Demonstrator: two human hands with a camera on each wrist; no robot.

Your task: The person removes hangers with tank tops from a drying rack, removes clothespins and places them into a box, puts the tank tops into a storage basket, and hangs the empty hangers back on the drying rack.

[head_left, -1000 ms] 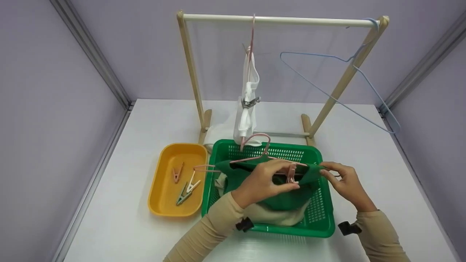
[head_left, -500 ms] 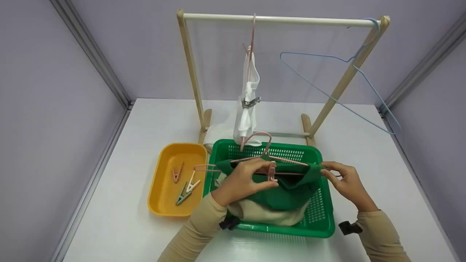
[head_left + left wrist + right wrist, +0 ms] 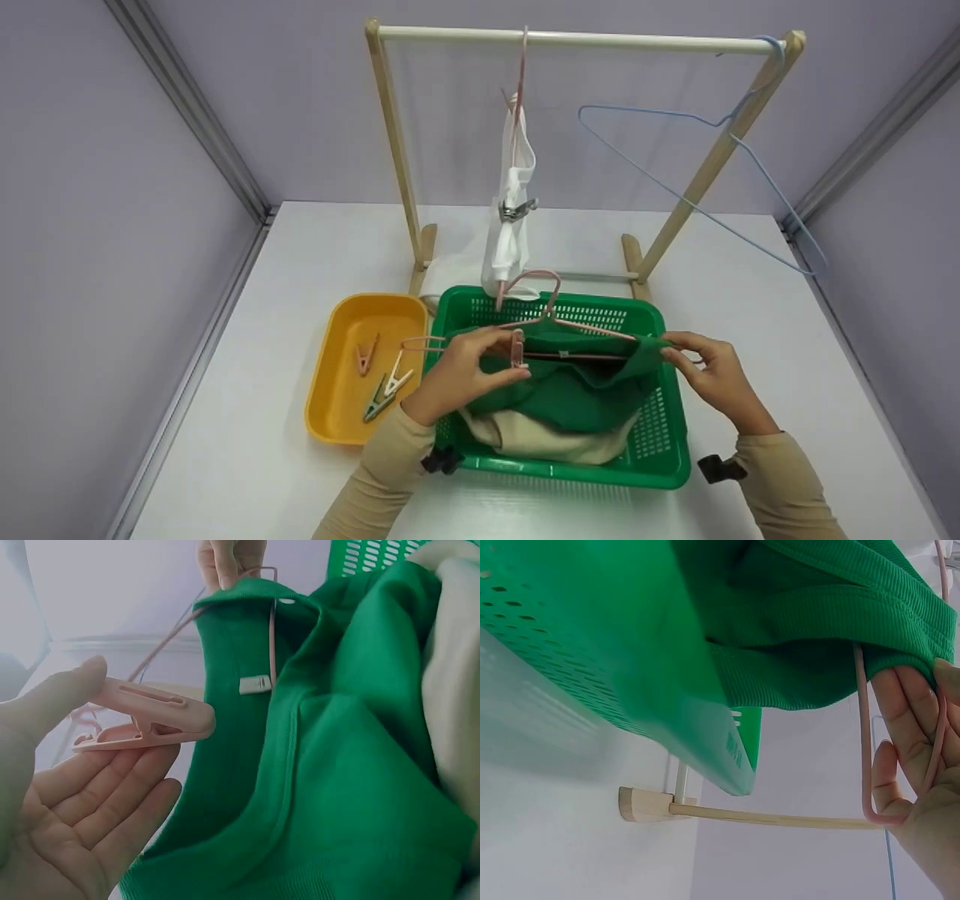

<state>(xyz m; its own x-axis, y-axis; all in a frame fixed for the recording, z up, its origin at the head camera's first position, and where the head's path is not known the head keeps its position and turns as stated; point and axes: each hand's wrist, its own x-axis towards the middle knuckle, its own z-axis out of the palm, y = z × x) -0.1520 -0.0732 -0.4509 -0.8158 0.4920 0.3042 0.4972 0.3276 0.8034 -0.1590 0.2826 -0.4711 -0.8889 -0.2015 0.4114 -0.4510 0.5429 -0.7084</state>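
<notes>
In the head view my left hand (image 3: pixel 461 375) pinches a pink clothespin (image 3: pixel 517 351) between thumb and fingers, over the left part of a green garment (image 3: pixel 570 401). The left wrist view shows the clothespin (image 3: pixel 191 718) beside the garment's open edge, its jaws closed on no cloth. A white tag (image 3: pixel 255 684) shows inside. My right hand (image 3: pixel 709 375) pinches the garment's right corner. One end of a pink hanger (image 3: pixel 863 735) sticks out of the ribbed cloth beside those fingers. The hanger's hook (image 3: pixel 557 289) rises above the garment.
A green basket (image 3: pixel 667 476) under the garment holds beige cloth (image 3: pixel 555 442). Left of it, a yellow tray (image 3: pixel 319 405) holds several clothespins. Behind stands a rack (image 3: pixel 600 39) with a white clipped item (image 3: pixel 510 247) on a pink hanger and a bare blue hanger (image 3: pixel 652 114).
My left hand has moved left along the garment's top edge with the pink clothespin, uncovering more of the garment's opening. My right hand has stayed at the right corner.
</notes>
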